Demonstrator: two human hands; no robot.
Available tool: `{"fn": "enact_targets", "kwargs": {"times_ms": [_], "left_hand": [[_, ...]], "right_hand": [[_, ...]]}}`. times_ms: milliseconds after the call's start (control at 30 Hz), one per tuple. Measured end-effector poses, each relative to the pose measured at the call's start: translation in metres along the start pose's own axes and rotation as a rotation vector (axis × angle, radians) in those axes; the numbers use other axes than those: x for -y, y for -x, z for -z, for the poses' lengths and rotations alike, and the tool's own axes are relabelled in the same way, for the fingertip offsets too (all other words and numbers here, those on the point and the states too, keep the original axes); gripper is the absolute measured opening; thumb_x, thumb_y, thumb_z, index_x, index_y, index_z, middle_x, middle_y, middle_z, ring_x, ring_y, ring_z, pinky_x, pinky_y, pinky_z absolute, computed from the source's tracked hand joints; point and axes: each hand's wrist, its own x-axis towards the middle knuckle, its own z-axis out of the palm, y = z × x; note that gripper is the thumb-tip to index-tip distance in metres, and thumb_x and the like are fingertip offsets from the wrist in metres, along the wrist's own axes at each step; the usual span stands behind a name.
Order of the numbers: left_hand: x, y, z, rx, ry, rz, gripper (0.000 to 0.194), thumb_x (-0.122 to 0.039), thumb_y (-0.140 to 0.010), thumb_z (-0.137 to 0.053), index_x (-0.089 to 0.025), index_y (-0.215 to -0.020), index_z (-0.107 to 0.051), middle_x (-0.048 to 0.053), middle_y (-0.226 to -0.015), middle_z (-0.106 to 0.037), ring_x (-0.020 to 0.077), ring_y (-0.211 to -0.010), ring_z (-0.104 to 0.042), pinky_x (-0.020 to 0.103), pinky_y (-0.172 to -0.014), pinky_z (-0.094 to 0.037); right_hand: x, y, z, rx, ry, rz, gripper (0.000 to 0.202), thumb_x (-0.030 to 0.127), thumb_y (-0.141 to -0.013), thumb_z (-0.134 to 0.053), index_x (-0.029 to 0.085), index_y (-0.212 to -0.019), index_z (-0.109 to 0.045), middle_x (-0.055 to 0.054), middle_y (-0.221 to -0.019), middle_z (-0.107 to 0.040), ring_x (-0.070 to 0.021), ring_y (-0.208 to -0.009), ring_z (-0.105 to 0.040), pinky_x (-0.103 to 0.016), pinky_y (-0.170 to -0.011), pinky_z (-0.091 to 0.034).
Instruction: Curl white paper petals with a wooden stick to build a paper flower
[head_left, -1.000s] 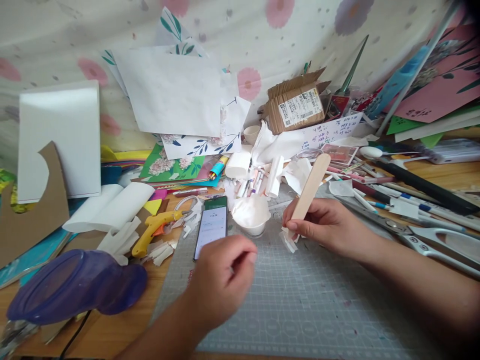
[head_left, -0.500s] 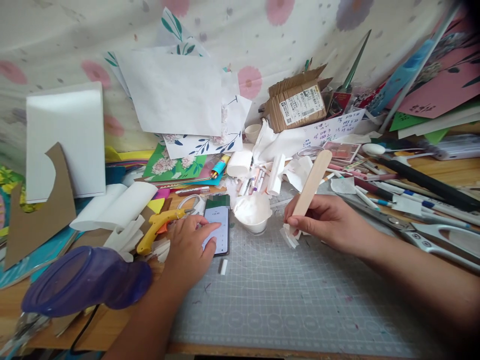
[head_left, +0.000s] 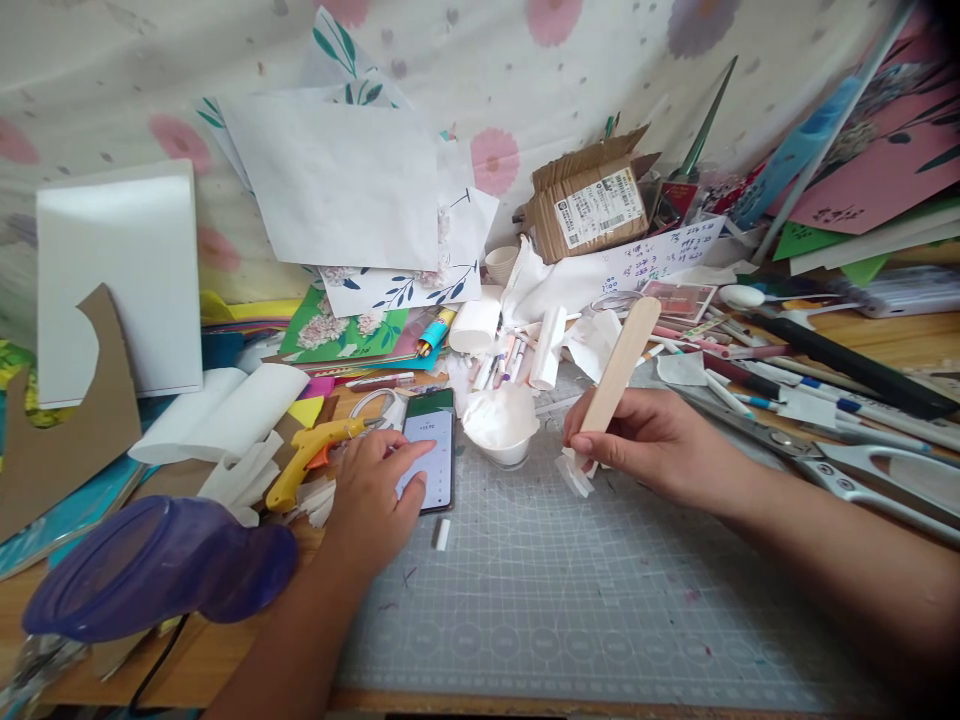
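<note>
My left hand (head_left: 379,490) lies over the left side of a smartphone (head_left: 431,465), its fingers apart and the index finger stretched across the lit screen. The phone rests on the grey cutting mat (head_left: 570,610). A flat wooden craft stick (head_left: 621,370) tilts up out of my right hand (head_left: 637,435), pinched near its lower end between thumb and fingers. Scraps of white paper (head_left: 576,472) lie under that hand. Between my hands stands a small white paper cup (head_left: 504,430) with white material inside. A short white piece (head_left: 443,535) lies below the phone.
A yellow glue gun (head_left: 311,460) and a purple plastic object (head_left: 150,565) lie left. Scissors (head_left: 832,460), pens and a black-handled tool crowd the right. Behind are a cardboard box (head_left: 589,200), paper rolls (head_left: 225,410) and white sheets (head_left: 337,180).
The number on the phone screen has changed. The whole view has shifted slightly, while both hands keep nearly the same places and the craft stick stays in my right hand.
</note>
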Motion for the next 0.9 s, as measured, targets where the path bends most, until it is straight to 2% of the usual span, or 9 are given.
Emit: {"fn": "enact_targets", "kwargs": {"times_ms": [100,233,567,733,833,900], "left_hand": [[0.006,0.001,0.004,-0.089,0.052,0.046,0.031,-0.022,-0.085,-0.050,-0.022,-0.096,-0.079,0.008,-0.096,-0.062,0.0274,-0.096,-0.058,0.045,-0.088,-0.048],[0.011,0.003,0.006,-0.120,0.070,0.065,0.031,-0.021,-0.086,-0.049,-0.022,-0.091,-0.079,0.007,-0.095,-0.061,0.0268,-0.097,-0.057,0.044,-0.087,-0.048],[0.007,0.001,-0.004,0.073,0.042,-0.058,0.036,-0.022,-0.086,-0.049,-0.026,-0.107,-0.078,0.008,-0.107,-0.060,0.0294,-0.102,-0.053,0.054,-0.092,-0.043],[0.004,-0.002,-0.005,0.137,0.023,-0.039,0.035,-0.025,-0.088,-0.050,-0.028,-0.108,-0.078,0.008,-0.107,-0.062,0.0307,-0.101,-0.054,0.055,-0.090,-0.043],[0.005,-0.002,-0.005,0.113,0.042,-0.037,0.034,-0.026,-0.088,-0.050,-0.027,-0.107,-0.079,0.008,-0.106,-0.062,0.0305,-0.101,-0.055,0.055,-0.091,-0.042],[0.009,-0.001,-0.005,0.041,0.069,-0.021,0.034,-0.026,-0.088,-0.050,-0.023,-0.106,-0.079,0.009,-0.104,-0.061,0.0301,-0.101,-0.056,0.054,-0.092,-0.043]], "right_hand": [[0.000,0.000,0.000,-0.003,-0.006,-0.003,0.022,0.037,-0.084,-0.066,0.017,-0.075,-0.065,-0.003,-0.072,-0.062,-0.0172,-0.068,-0.058,-0.032,-0.063,-0.047],[0.000,0.001,0.000,0.010,-0.013,-0.007,0.023,0.037,-0.084,-0.065,0.016,-0.075,-0.065,-0.004,-0.071,-0.062,-0.0172,-0.067,-0.057,-0.032,-0.063,-0.046],[-0.004,0.000,0.001,0.021,-0.011,0.000,0.024,0.038,-0.085,-0.065,0.017,-0.075,-0.066,-0.004,-0.072,-0.063,-0.0175,-0.067,-0.057,-0.032,-0.063,-0.045],[-0.004,0.000,0.001,0.016,-0.012,-0.001,0.024,0.038,-0.085,-0.065,0.017,-0.075,-0.066,-0.004,-0.072,-0.062,-0.0179,-0.067,-0.057,-0.032,-0.062,-0.044],[-0.003,0.000,0.000,0.016,-0.014,0.005,0.024,0.038,-0.085,-0.065,0.017,-0.074,-0.066,-0.004,-0.071,-0.062,-0.0177,-0.067,-0.056,-0.032,-0.062,-0.044],[-0.003,0.000,0.000,0.015,-0.015,0.007,0.025,0.038,-0.085,-0.065,0.017,-0.073,-0.065,-0.004,-0.071,-0.062,-0.0174,-0.066,-0.056,-0.032,-0.062,-0.044]]}}
